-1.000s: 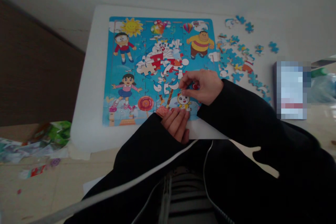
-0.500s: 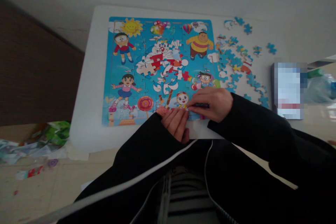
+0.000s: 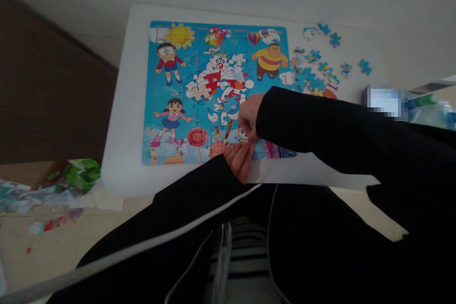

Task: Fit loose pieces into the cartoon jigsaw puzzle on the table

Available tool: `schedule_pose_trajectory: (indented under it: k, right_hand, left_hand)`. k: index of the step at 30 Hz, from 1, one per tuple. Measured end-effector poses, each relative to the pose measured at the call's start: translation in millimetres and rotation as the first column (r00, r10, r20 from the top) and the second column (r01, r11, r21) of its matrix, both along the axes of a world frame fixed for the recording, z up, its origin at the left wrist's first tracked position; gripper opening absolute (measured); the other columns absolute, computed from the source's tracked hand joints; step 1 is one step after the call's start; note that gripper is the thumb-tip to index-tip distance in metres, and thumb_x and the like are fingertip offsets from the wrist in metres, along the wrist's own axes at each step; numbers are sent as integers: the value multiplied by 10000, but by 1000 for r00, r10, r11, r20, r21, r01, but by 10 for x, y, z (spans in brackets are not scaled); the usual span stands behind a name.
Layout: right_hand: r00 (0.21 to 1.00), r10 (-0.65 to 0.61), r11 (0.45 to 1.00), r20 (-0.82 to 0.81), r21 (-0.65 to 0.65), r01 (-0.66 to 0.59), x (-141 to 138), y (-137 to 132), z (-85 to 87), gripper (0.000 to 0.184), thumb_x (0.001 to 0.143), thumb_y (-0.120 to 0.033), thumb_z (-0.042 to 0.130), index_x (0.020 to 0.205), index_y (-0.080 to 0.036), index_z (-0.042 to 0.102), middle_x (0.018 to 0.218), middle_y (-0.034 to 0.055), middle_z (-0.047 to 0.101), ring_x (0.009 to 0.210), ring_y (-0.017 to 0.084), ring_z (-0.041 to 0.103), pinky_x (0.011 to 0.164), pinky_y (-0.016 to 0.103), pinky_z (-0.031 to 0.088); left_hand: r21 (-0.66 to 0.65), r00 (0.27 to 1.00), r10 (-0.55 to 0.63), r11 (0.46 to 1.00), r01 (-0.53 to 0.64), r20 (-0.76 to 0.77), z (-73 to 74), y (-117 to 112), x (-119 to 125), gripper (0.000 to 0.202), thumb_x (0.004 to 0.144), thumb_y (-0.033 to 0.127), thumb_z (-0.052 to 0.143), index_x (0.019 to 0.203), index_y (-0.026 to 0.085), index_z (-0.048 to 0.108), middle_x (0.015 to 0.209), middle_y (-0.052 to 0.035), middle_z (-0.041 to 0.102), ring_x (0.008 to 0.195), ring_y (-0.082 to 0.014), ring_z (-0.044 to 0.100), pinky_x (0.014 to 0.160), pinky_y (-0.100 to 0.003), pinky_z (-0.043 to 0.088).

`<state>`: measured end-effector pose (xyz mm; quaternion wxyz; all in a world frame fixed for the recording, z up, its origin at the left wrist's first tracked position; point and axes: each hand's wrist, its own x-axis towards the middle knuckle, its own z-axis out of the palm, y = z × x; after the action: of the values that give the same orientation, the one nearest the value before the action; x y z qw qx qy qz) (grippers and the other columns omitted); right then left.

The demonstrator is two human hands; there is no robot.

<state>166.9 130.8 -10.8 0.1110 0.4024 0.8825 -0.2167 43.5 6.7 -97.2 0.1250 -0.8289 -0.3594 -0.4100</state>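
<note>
A blue cartoon jigsaw puzzle (image 3: 192, 118) lies in its board on the white table, with gaps and bare outlines around its middle. My left hand (image 3: 240, 160) rests flat at the board's lower edge, fingers stretched out close together. Directly above it, my right hand (image 3: 249, 113) bends down over the lower middle, its fingers curled and pressed together at the small yellow-and-white figure (image 3: 242, 134). The fingertips of both hands nearly meet. Whatever the right fingers pinch is hidden. My right sleeve covers the lower right part of the puzzle.
Loose puzzle pieces (image 3: 309, 76) are scattered right of the board, some behind my sleeve. Beyond them lie a phone (image 3: 383, 102) and a clear plastic bottle or bag (image 3: 431, 111). A brown panel (image 3: 46, 85) stands left; green packaging (image 3: 83, 173) and litter are on the floor.
My right hand has moved left and turned, so its fingers point down and its forearm crosses the puzzle's right side. My left hand stays at the lower edge. The view has shifted slightly.
</note>
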Motion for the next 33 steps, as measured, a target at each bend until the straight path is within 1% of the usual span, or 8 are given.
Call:
schedule_pose_trajectory:
  k: [2, 4, 8, 12, 18, 21, 25, 33]
  right_hand:
    - [973, 110, 972, 201, -227, -63, -55, 90, 92, 198, 542, -171, 808, 479, -191, 621, 414, -67, 538, 469, 82, 520, 516, 221, 378]
    - [971, 121, 959, 207, -277, -61, -60, 129, 163, 162, 577, -161, 785, 513, -185, 638, 443, -63, 574, 482, 81, 542, 513, 207, 384]
    - [999, -6, 985, 32, -170, 11, 137, -25, 190, 45, 660, -166, 718, 676, -199, 691, 590, -48, 666, 595, 93, 605, 556, 199, 395]
    - [992, -111, 990, -56, -92, 106, 447, -284, 135, 92, 735, -172, 649, 807, -201, 698, 676, -40, 694, 598, 80, 605, 581, 197, 406]
    - [964, -92, 989, -249, 89, 118, 736, -445, 21, 172, 781, -174, 582, 885, -221, 710, 813, -3, 723, 693, 116, 632, 625, 222, 440]
    - [954, -53, 977, -294, 182, 110, 690, -431, -34, 229, 805, -169, 542, 955, -222, 707, 891, 16, 725, 803, 145, 646, 706, 252, 462]
    - [945, 12, 967, -327, 244, 72, 492, -396, -101, 301, 839, -138, 484, 1062, -197, 677, 980, 37, 714, 900, 168, 633, 835, 312, 450]
    - [871, 138, 889, -471, 447, 101, 306, -395, -417, 354, 869, -87, 399, 1134, -129, 630, 1024, 78, 693, 849, 177, 590, 802, 334, 456]
  left_hand:
    - [44, 1000, 8, 999, -8, 10, -15, 21, 25, 184, 851, 41, 481, 1000, 7, 584, 941, -133, 638, 962, -217, 607, 834, -317, 510]
    - [37, 999, 10, 999, -11, 37, -22, 28, 32, 186, 878, 63, 455, 1001, 12, 584, 942, -133, 635, 976, -219, 604, 839, -321, 510]
    - [-35, 1000, 14, 999, -13, 14, 25, -13, -44, 272, 948, 172, 368, 1058, 51, 585, 1013, -117, 638, 1020, -206, 585, 892, -318, 476]
    - [-232, 991, -20, 973, -10, -130, 169, -119, -181, 380, 926, 339, 463, 1185, 71, 538, 1138, -134, 602, 1122, -245, 535, 940, -362, 450]
    - [-288, 982, -4, 956, -51, -190, 229, -191, -231, 337, 883, 171, 512, 1205, 75, 509, 1140, -129, 609, 1161, -227, 524, 994, -345, 389]
    - [-227, 982, 5, 973, -49, -191, 133, -157, -230, 318, 895, 166, 476, 1199, 80, 512, 1108, -121, 626, 1128, -217, 549, 984, -333, 381]
    - [-150, 985, -15, 989, -11, -174, 63, -151, -241, 378, 931, 330, 431, 1187, 70, 528, 1089, -126, 633, 1118, -224, 550, 996, -343, 361]
    - [-367, 987, 137, 917, -158, -84, 347, -277, -224, 552, 775, 439, 626, 1214, 115, 542, 1180, -115, 575, 1151, -262, 467, 1048, -436, 334]
